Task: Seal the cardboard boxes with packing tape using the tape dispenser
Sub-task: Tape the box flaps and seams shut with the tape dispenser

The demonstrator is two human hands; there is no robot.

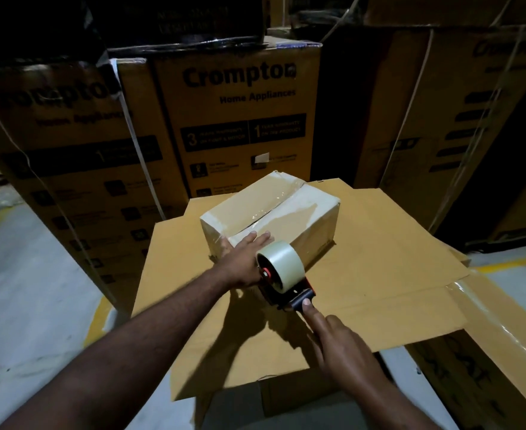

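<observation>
A left carton (pixel 69 156) is printed with a cut-off "Crompton". On the middle carton (pixel 240 119), "Crompton Home Appliances" is read above a black panel with "3" and "1". The small box (pixel 274 209), set on a cardboard sheet (pixel 379 259), is pressed at its near end by the left hand (pixel 243 259), fingers straight. The tape dispenser (pixel 281 271), at the box's near face, is gripped by the right hand (pixel 345 352), forefinger laid along its handle.

Flattened cardboard sheet (pixel 379 274) as work surface, flaps spread. Small taped box (pixel 286 218) directly on it, far-centre. Tape dispenser (pixel 281 268) at box's near side, unclear if touching sheet. Grey floor (pixel 23 305) beneath, w/ yellow lines L & R.
</observation>
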